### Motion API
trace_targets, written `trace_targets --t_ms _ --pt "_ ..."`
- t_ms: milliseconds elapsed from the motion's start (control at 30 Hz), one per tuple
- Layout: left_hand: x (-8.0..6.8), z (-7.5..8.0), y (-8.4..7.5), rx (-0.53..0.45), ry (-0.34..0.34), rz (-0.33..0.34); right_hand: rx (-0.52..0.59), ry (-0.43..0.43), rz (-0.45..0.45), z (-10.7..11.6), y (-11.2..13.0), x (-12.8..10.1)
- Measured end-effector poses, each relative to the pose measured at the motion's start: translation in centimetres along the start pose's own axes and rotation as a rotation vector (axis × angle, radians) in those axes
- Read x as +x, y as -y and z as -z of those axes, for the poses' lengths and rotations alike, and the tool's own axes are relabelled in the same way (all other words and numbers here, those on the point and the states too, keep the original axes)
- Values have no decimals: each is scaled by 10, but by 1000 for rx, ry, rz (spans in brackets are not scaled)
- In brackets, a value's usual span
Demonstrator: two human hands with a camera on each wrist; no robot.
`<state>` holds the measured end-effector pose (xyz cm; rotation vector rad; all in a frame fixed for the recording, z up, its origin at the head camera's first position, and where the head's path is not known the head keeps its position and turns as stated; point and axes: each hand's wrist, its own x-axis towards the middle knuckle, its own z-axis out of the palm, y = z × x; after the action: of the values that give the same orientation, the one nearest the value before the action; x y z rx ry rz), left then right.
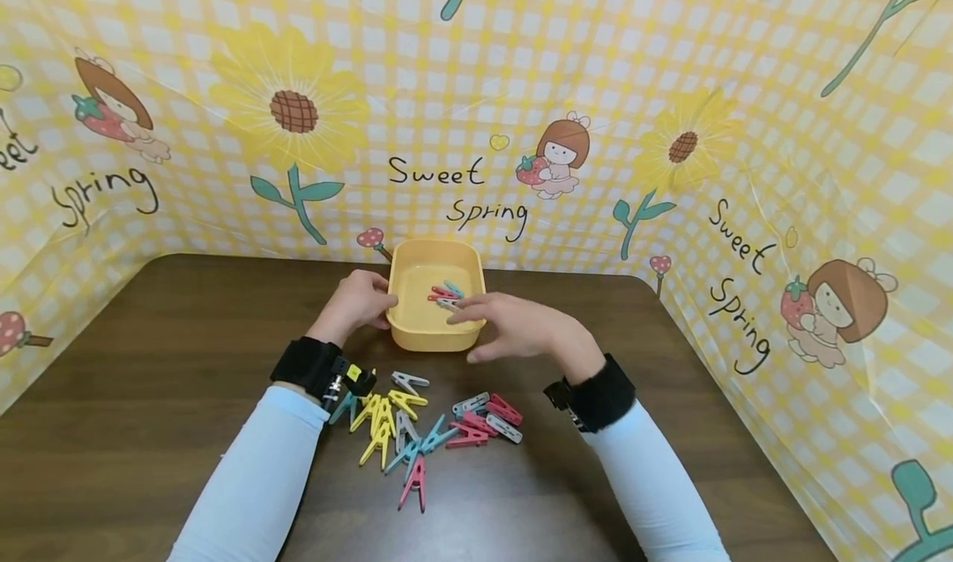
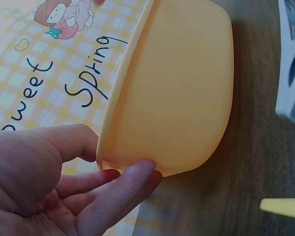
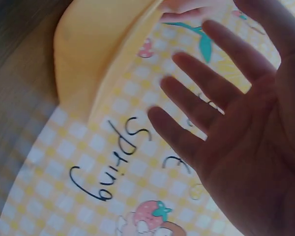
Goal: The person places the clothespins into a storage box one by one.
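Observation:
A yellow plastic bin (image 1: pixel 435 340) stands at the back of the brown table. My left hand (image 1: pixel 357 301) holds its left side, with the thumb at the rim and fingers against the outer wall (image 2: pixel 182 88) in the left wrist view. Over the bin's right edge hovers my right hand (image 1: pixel 514 326), its fingers spread and nothing between them. In the right wrist view that palm (image 3: pixel 250 128) is bare. A few small clothespins (image 1: pixel 445 292), red, blue and grey, lie inside the bin, partly behind the right fingers.
Nearer on the table (image 1: pixel 186 363) lie loose clothespins: several yellow ones (image 1: pixel 381 417), blue ones (image 1: pixel 417 446), a grey one (image 1: pixel 409 381) and a pink one (image 1: pixel 414 483). A mixed pile (image 1: pixel 484 421) of pink, grey and blue clothespins sits right of them. A checked cloth (image 1: pixel 447 90) rises behind.

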<state>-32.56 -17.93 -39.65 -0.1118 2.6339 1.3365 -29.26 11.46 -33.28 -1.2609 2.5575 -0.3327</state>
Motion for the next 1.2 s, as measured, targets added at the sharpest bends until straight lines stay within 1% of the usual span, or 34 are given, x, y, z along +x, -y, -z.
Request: trace_targets --t_ms 100,200,333,533,700,900,1100,1200 --pt "0 -1 -2 -11 6 -5 33 52 3 -5 6 -12" --pt "-2 0 -3 -10 7 -7 40 107 -7 -11 9 -16" --pt "-5 3 -3 8 -2 -13 46 174 -6 -22 11 -9" --pt "-6 3 0 4 11 -14 34 233 -9 -38 16 3" --pt "-5 1 0 7 3 -22 7 244 -18 -46 17 8" --pt "-5 -1 -2 11 9 -10 -26 234 6 -53 13 12" --pt "-4 -2 -3 9 1 -9 -56 197 -45 -53 8 14" --pt "-4 -2 -3 13 3 -5 -77 188 -57 -54 5 15"
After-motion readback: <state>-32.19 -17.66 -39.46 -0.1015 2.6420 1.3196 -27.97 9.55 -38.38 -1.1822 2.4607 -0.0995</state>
